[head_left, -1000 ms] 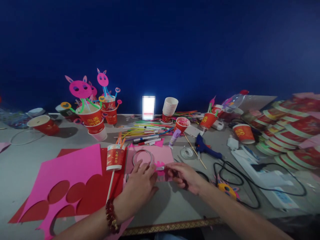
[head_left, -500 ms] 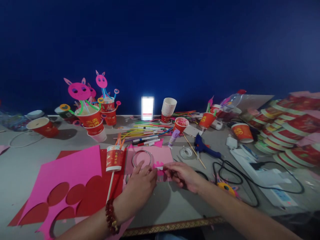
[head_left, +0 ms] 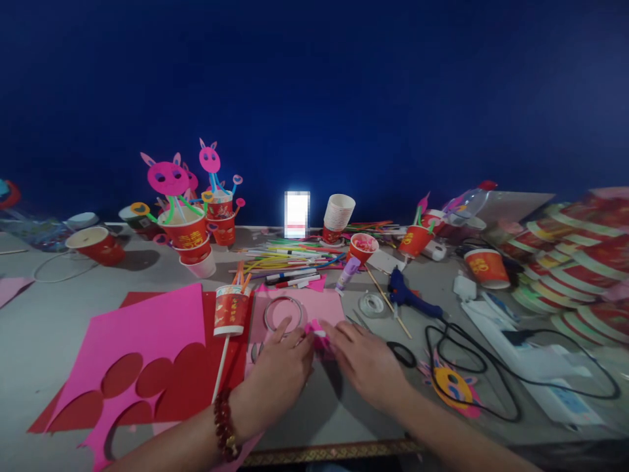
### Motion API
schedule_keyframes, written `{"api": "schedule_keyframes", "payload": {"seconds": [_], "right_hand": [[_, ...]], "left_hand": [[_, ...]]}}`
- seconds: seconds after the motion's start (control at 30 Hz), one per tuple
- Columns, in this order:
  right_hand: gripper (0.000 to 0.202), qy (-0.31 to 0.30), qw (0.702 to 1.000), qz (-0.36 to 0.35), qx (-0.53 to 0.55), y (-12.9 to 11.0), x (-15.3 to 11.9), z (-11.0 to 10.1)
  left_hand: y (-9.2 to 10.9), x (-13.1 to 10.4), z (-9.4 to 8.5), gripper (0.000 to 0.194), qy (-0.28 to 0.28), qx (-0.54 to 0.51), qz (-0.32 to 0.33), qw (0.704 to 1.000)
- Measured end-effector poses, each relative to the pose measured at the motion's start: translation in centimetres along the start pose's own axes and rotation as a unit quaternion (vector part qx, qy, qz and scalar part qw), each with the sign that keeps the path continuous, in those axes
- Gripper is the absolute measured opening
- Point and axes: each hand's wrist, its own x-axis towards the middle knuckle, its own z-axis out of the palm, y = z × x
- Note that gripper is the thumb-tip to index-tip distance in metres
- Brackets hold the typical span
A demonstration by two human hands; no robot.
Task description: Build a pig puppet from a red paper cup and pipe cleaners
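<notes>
Both hands meet over a small bright pink paper piece [head_left: 319, 330] with a white strip on it, near the front middle of the table. My left hand [head_left: 281, 367], with a dark red bead bracelet [head_left: 226, 426] at the wrist, has its fingertips closed on the piece's left side. From the right, my right hand [head_left: 366, 360] presses its fingers together on the piece's other side. Beneath and behind them lies a light pink sheet [head_left: 314, 305] bearing a metal ring [head_left: 284, 314]. Part of the pink piece is hidden by the fingers.
At left, a magenta sheet with round cut-outs [head_left: 162, 314] lies on red paper [head_left: 184, 390]. A red cup [head_left: 230, 311] stands beside it. To the right are a blue glue gun [head_left: 413, 298], scissors [head_left: 401, 354], a power strip [head_left: 515, 360] and stacked cups [head_left: 580, 262].
My right hand has moved in from the right, its fingers now lying against the pink piece and covering more of it. The view has shifted slightly, showing more of the yellow paper face.
</notes>
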Motion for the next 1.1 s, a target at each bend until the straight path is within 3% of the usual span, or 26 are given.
{"api": "schedule_keyframes", "payload": {"seconds": [0.13, 0.27, 0.37, 0.57, 0.63, 0.77, 0.83, 0.93, 1.1], "right_hand": [[0.042, -0.008, 0.991, -0.053, -0.126, -0.6, -0.4, 0.4], [0.025, 0.011, 0.99, -0.058, -0.125, 0.4, -0.8, 0.4], [0.021, 0.037, 0.997, -0.038, -0.053, 0.9, -0.8, 0.1], [0.04, 0.073, 0.98, 0.064, 0.171, 0.6, 0.9, 1.4], [0.043, 0.054, 0.954, 0.108, 0.275, 1.0, 1.6, 1.9], [0.036, 0.004, 0.87, 0.159, 0.466, 2.6, 2.9, 2.1], [0.032, -0.001, 0.856, 0.161, 0.491, 3.2, 3.3, 1.8], [0.031, 0.008, 0.859, 0.157, 0.487, 3.4, 3.3, 1.6], [0.041, 0.05, 0.892, 0.155, 0.421, 1.8, 3.0, 2.4]], "left_hand": [[0.0, -0.2, 0.2, 0.033, 0.001, 0.006, 0.001, 1.0], [0.2, -0.3, 0.4, 0.033, -0.001, 0.007, 0.001, 1.0], [0.5, -0.4, 0.3, 0.033, 0.005, 0.004, 0.001, 1.0], [1.1, -0.1, 0.2, 0.039, 0.014, 0.006, -0.052, 0.999], [1.1, 0.0, 0.1, 0.039, 0.005, -0.002, -0.062, 0.998], [1.0, -0.1, 0.1, 0.044, -0.011, -0.022, -0.075, 0.997], [1.0, -0.1, 0.1, 0.046, -0.014, -0.027, -0.081, 0.996], [1.1, -0.1, 0.0, 0.047, -0.02, -0.029, -0.081, 0.996], [1.0, 0.2, -0.7, 0.043, -0.035, -0.035, -0.084, 0.995]]}}
